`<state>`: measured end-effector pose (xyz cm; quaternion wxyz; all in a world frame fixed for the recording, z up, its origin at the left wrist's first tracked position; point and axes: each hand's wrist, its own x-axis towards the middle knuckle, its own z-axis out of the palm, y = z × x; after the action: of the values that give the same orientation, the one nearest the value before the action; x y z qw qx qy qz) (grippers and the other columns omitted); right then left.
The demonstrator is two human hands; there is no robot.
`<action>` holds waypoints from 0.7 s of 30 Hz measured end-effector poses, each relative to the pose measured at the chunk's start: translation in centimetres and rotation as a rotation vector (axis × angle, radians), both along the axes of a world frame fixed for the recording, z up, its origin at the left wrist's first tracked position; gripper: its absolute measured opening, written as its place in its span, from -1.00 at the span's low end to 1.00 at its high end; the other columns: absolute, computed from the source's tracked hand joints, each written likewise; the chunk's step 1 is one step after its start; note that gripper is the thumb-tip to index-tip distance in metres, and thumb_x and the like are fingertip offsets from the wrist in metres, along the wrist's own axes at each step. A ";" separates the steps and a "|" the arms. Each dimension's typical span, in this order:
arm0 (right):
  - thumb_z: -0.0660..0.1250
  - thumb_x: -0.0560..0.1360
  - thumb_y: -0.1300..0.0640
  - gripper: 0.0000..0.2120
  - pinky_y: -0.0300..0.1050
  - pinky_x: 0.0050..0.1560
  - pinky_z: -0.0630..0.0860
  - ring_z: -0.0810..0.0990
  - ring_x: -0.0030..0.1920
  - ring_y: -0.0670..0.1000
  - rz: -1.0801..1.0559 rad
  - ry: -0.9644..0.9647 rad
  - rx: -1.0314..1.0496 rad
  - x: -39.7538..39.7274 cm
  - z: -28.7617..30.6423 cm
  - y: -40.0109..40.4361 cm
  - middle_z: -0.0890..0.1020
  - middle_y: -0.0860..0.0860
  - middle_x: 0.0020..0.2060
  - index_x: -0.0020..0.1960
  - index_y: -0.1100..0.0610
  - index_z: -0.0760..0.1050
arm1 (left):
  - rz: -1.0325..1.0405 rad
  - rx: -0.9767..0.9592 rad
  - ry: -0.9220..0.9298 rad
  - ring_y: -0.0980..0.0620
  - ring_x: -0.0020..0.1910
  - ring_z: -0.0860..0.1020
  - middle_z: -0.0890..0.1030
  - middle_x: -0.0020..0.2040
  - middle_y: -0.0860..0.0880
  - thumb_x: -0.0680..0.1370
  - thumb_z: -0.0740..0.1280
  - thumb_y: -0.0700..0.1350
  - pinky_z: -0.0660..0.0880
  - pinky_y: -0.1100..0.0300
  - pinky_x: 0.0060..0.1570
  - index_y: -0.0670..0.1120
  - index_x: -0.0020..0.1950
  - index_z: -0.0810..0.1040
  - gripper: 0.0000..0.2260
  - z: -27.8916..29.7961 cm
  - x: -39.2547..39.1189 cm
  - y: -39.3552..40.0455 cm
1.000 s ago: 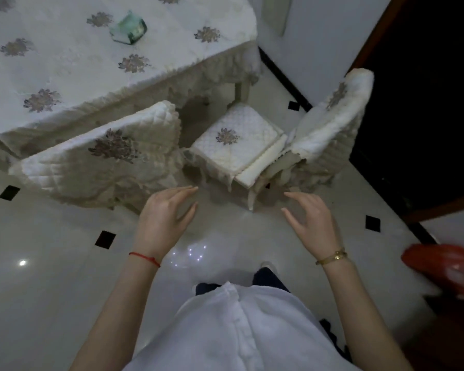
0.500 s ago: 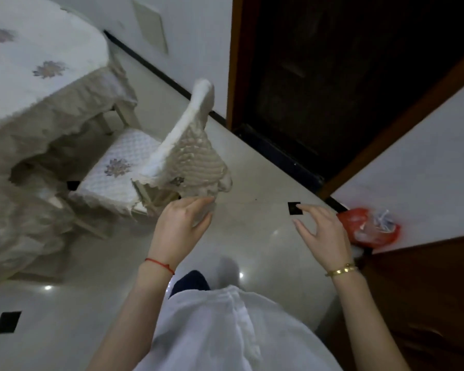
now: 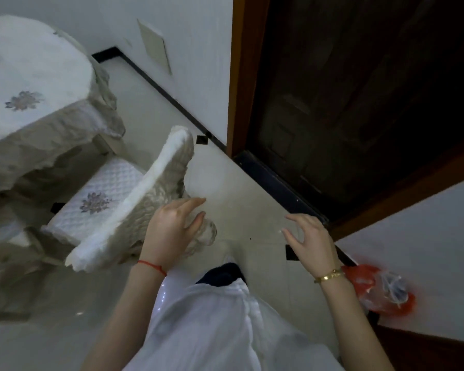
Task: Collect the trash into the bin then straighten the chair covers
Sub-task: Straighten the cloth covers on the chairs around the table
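Evidently to straighten it, the person's left hand (image 3: 173, 226) reaches, fingers loose, over the quilted chair cover (image 3: 150, 207) on the chair back, while the right hand (image 3: 310, 236) hovers empty, fingers spread.

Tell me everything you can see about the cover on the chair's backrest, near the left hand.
The backrest cover is white quilted fabric with a thick padded top edge; its rear side hangs in pale, scalloped-looking folds. It sits over the back of a chair pushed toward the table, above a matching seat cushion with a floral motif. The left hand, fingers relaxed, overlaps its rear lower edge; actual contact is unclear.
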<state>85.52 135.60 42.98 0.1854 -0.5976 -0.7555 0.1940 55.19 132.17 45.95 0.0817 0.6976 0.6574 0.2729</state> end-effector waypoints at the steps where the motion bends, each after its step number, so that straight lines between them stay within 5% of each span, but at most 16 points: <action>1: 0.35 0.50 0.05 -0.69 -0.09 0.14 0.47 0.53 0.13 0.03 0.023 0.009 0.012 -0.2 0.5 2.5 0.61 0.04 0.10 0.21 0.12 0.52 | 0.017 0.021 -0.001 -0.03 -0.12 0.65 0.69 -0.05 -0.05 0.50 0.38 -0.10 0.54 0.15 -0.08 -0.09 0.13 0.65 -0.77 0.3 0.0 1.8; 6: 0.33 0.52 0.04 -0.68 -0.17 0.17 0.44 0.49 0.16 -0.06 0.141 0.033 0.069 -1.9 3.0 13.4 0.59 -0.01 0.14 0.25 0.09 0.51 | 0.071 0.042 -0.013 -0.04 -0.07 0.65 0.69 0.03 -0.05 0.51 0.41 -0.12 0.57 0.07 0.00 -0.09 0.17 0.63 -0.76 2.8 0.2 9.6; 9: 0.33 0.52 0.03 -0.68 -0.23 0.18 0.40 0.48 0.16 -0.09 0.203 0.056 0.067 -2.7 3.3 17.8 0.59 -0.03 0.14 0.24 0.08 0.51 | 0.141 0.029 -0.010 -0.04 -0.21 0.64 0.69 0.00 -0.05 0.50 0.42 -0.12 0.54 0.13 -0.03 -0.08 0.16 0.64 -0.76 3.5 -0.1 12.2; 21: 0.36 0.50 0.04 -0.71 -0.09 0.15 0.49 0.52 0.12 -0.03 0.665 0.064 0.076 -7.0 3.8 32.7 0.61 -0.02 0.09 0.20 0.10 0.53 | 0.599 -0.026 -0.048 -0.06 0.04 0.62 0.66 0.10 -0.05 0.49 0.42 -0.08 0.54 0.04 0.05 -0.03 0.22 0.60 -0.70 2.2 1.1 15.2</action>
<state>78.48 168.28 46.79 0.1580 -0.3048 -0.9096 0.2342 56.26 147.33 48.13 0.0220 0.4651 0.8353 0.2925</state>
